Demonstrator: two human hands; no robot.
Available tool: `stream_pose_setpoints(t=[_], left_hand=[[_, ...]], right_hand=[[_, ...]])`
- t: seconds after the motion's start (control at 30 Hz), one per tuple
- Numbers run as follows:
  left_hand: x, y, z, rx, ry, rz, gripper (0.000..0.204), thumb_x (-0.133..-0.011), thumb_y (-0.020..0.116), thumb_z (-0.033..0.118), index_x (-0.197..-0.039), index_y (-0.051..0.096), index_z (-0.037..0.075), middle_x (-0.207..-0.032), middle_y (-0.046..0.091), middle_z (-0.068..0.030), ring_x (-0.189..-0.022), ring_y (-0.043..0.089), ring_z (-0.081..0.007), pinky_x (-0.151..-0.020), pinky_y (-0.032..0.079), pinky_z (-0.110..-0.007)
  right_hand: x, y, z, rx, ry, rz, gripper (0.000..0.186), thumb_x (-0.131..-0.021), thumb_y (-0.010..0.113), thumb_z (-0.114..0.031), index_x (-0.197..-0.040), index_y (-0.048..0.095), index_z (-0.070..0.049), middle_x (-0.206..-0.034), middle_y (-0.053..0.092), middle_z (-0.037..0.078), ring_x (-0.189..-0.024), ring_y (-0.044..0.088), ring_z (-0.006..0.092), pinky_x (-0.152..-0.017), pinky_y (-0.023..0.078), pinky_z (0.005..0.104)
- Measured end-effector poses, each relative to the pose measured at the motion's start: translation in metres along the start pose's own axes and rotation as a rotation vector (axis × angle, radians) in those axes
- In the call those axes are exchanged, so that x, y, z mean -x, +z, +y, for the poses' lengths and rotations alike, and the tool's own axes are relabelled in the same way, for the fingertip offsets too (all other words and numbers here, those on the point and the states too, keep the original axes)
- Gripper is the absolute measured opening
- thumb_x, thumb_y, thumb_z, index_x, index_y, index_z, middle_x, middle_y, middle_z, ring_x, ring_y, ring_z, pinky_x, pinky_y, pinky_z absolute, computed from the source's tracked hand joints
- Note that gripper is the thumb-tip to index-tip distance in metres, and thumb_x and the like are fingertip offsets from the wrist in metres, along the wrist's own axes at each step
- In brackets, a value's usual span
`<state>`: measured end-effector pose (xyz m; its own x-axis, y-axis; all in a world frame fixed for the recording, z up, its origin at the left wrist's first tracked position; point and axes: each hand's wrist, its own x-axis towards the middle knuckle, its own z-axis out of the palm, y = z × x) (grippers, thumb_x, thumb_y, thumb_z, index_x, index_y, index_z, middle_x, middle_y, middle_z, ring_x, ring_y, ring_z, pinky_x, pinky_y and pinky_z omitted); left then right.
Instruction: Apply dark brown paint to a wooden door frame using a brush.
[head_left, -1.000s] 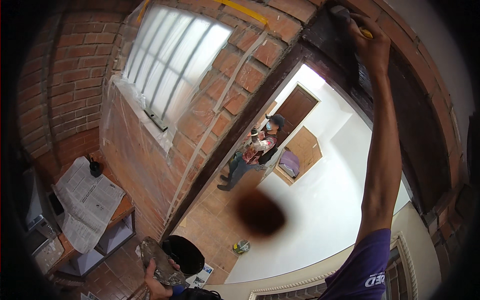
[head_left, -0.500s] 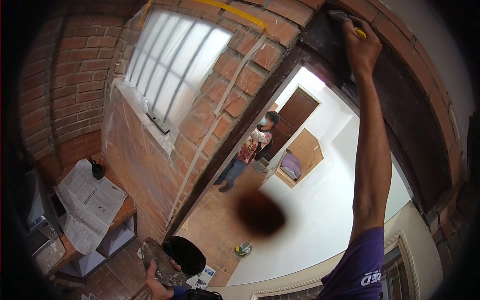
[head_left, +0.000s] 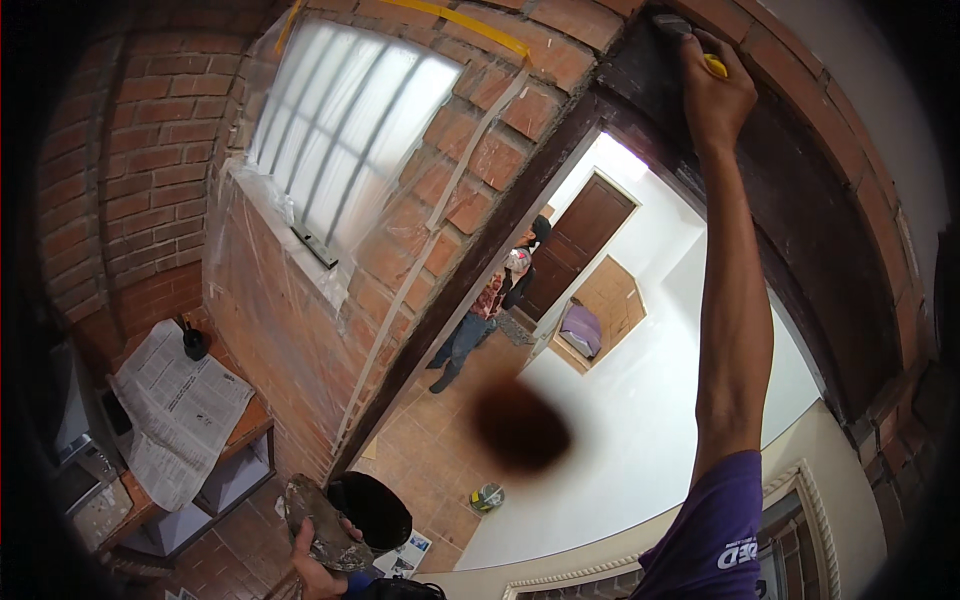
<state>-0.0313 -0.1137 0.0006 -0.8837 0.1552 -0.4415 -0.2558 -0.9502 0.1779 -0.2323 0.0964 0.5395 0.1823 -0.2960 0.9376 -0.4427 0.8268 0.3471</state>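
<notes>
My right hand (head_left: 718,95) is raised high, closed around a paintbrush (head_left: 714,66) with a yellow handle and a grey metal band. The brush head is against the dark brown panel (head_left: 800,200) above the doorway; its bristles barely show. Low down, my left hand (head_left: 318,565) grips a paint pot (head_left: 372,508) whose inside looks black. A stained grey-brown surface (head_left: 322,528) beside the opening is under my fingers; I cannot tell whether it is the pot's side or a lid. A dark round blur covers part of the middle of the view.
Brick wall and a plastic-covered window (head_left: 350,110) lie to the left. Below it, newspaper (head_left: 185,400) covers a wooden table (head_left: 240,430) holding a small black pot (head_left: 194,343). Through the doorway stand a person (head_left: 485,305), a brown door (head_left: 580,240) and a small bucket (head_left: 487,497).
My right hand and the brush have shifted slightly left and down along the dark panel. The person beyond the doorway has turned and is partly hidden by the frame. My left hand stays put.
</notes>
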Motion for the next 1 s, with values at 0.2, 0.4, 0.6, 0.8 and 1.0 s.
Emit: stream_pose_setpoints(t=[0.2, 0.4, 0.6, 0.8, 1.0], left_hand=[[0.002, 0.001, -0.001, 0.038, -0.012, 0.018, 0.046, -0.083, 0.047, 0.042, -0.099, 0.049, -0.002, -0.078, 0.056, -0.0153, -0.071, 0.056, -0.0294, -0.068, 0.047, -0.04], [0.003, -0.001, -0.001, 0.048, -0.001, 0.011, 0.047, -0.083, 0.048, 0.042, -0.099, 0.05, -0.002, -0.077, 0.056, -0.0154, -0.07, 0.056, -0.0298, -0.068, 0.047, -0.041], [0.0, -0.006, -0.002, 0.049, -0.023, 0.028, 0.045, -0.084, 0.047, 0.041, -0.098, 0.05, -0.001, -0.076, 0.056, -0.0148, -0.069, 0.056, -0.0291, -0.067, 0.047, -0.041], [0.001, -0.004, 0.0, 0.003, 0.011, 0.012, 0.045, -0.083, 0.047, 0.042, -0.098, 0.05, -0.001, -0.076, 0.057, -0.0142, -0.068, 0.056, -0.029, -0.066, 0.047, -0.04], [0.004, -0.002, 0.001, -0.003, 0.003, -0.001, 0.045, -0.083, 0.047, 0.041, -0.098, 0.05, -0.001, -0.076, 0.057, -0.0145, -0.069, 0.057, -0.0293, -0.066, 0.047, -0.04]], right_hand=[[0.007, 0.007, 0.001, 0.152, -0.241, -0.048, 0.025, -0.076, 0.064, -0.021, -0.095, 0.065, -0.005, -0.092, 0.064, 0.013, -0.082, 0.064, 0.0234, -0.072, 0.048, 0.0293], [0.002, -0.001, -0.013, 0.052, 0.065, 0.036, 0.026, -0.075, 0.064, -0.023, -0.091, 0.066, -0.002, -0.082, 0.066, 0.015, -0.076, 0.063, 0.0167, -0.07, 0.047, 0.0273], [-0.008, -0.004, -0.002, -0.051, 0.079, -0.033, 0.027, -0.075, 0.063, -0.023, -0.091, 0.066, -0.002, -0.08, 0.066, 0.013, -0.074, 0.061, 0.0158, -0.071, 0.047, 0.0274], [-0.014, -0.023, 0.007, 0.052, -0.03, -0.144, 0.026, -0.077, 0.063, -0.024, -0.091, 0.066, -0.003, -0.081, 0.066, 0.01, -0.073, 0.061, 0.0136, -0.07, 0.047, 0.025], [-0.028, -0.024, 0.004, -0.003, 0.019, -0.208, 0.027, -0.075, 0.062, -0.022, -0.087, 0.065, 0.001, -0.073, 0.064, 0.005, -0.068, 0.057, 0.0097, -0.065, 0.045, 0.0235]])
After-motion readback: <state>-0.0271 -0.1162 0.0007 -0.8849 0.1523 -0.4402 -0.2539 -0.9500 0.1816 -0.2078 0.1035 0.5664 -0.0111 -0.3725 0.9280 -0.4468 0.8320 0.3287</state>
